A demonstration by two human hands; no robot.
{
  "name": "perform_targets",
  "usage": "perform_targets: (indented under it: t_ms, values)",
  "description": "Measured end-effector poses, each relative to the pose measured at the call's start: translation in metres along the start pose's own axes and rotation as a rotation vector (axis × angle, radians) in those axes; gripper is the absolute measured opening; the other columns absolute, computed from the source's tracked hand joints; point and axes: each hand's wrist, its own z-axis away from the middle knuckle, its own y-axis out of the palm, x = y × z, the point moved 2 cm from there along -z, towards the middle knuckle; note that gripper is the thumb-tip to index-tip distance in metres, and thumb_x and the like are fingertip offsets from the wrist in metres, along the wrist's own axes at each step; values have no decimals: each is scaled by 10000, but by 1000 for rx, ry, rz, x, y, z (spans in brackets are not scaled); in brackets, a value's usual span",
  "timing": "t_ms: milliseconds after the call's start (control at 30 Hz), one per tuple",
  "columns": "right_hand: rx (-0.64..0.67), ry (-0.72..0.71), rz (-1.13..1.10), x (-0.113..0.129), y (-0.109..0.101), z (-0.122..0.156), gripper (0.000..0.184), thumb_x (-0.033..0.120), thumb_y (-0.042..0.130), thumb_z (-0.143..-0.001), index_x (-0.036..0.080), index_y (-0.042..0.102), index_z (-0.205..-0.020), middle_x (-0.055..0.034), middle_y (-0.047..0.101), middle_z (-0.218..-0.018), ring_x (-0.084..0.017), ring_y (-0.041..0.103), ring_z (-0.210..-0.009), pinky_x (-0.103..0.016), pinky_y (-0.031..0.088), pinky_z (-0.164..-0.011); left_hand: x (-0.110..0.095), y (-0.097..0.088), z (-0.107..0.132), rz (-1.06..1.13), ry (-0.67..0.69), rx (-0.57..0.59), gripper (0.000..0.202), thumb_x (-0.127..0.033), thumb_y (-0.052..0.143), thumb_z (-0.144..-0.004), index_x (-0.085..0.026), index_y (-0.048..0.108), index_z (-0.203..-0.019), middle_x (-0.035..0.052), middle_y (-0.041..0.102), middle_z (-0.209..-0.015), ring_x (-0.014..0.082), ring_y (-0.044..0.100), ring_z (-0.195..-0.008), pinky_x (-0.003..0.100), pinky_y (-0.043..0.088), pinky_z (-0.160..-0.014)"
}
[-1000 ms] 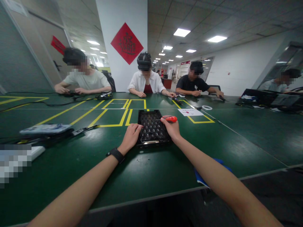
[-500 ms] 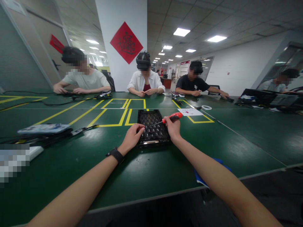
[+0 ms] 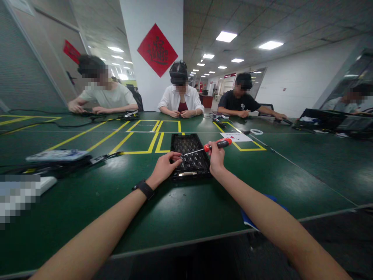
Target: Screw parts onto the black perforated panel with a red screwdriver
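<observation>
- The person's right hand [image 3: 217, 157] grasps a screwdriver with a glossy red-and-black handle and a slim metal shaft [image 3: 223, 144], thumb and fingers closed around the front of the handle.
- The screwdriver lies at a slant above a shallow, rectangular black plastic tray [image 3: 201, 173], its handle off to the right and its shaft running down leftward across the tray.
- The left hand [image 3: 164, 168] reaches over the tray's left side, thumb and fingertips bent close together right at the shaft's tip; whether they pinch the tip or some small piece, I cannot tell.
- Rows of small, shiny pieces show inside the tray, too small to identify, and a pale metallic strip [image 3: 187, 174] sits on its near edge.
- The tray rests on a broad, glossy green table [image 3: 175, 217] in front of the person, just beside rectangles of yellow tape [image 3: 138, 152].
- A black band [image 3: 143, 189] circles the left wrist.
- A white printed sheet of paper [image 3: 237, 137] lies beyond the right hand, near a white ring [image 3: 256, 132].
- Blue fabric [image 3: 259, 214] shows partly beneath the right forearm.
</observation>
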Motion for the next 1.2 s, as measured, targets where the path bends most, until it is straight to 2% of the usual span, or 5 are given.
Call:
perform_targets:
  t_ms: [333, 633, 1033, 1133, 1200]
  values:
    - [39, 29, -52, 0, 1, 3, 226, 297, 582, -681, 166, 460, -543, 70, 370, -441, -58, 340, -434, -198, 303, -446, 2, 2, -1, 135, -60, 63, 360, -420, 603, -734, -156, 640, -975, 44, 692, -819, 161, 625, -754, 296, 470, -754]
    - [-8, 4, -114, 4, 3, 7, 193, 271, 583, -675, 156, 482, -557, 74, 368, -443, -51, 326, -418, -194, 293, -430, -4, -1, 0, 58, -54, 45, 301, -394, 600, -739, -162, 658, -922, 33, 689, -795, 155, 624, -727, 283, 469, -719]
    - [-45, 6, -155, 2, 4, 5, 130, 246, 575, -654, 144, 511, -607, 38, 517, -536, -68, 450, -484, -193, 346, -469, -7, -2, 1, -49, -3, 34, 237, -351, 586, -755, -172, 661, -891, 24, 681, -770, 149, 616, -708, 270, 463, -695]
    - [-14, -41, -83, 2, 3, 4, 163, 277, 579, -671, 143, 517, -604, 37, 510, -538, -72, 440, -485, -202, 352, -484, -9, -3, 0, -113, 36, 42, 221, -347, 580, -765, -184, 660, -890, 20, 680, -764, 151, 616, -705, 270, 456, -687]
    - [43, -125, 4, 6, 2, 7, 190, 307, 586, -688, 141, 531, -613, 33, 515, -550, -79, 453, -502, -210, 367, -510, -12, -4, 0, -199, 98, 58, 202, -345, 584, -765, -195, 666, -872, 21, 682, -760, 160, 615, -713, 281, 449, -696]
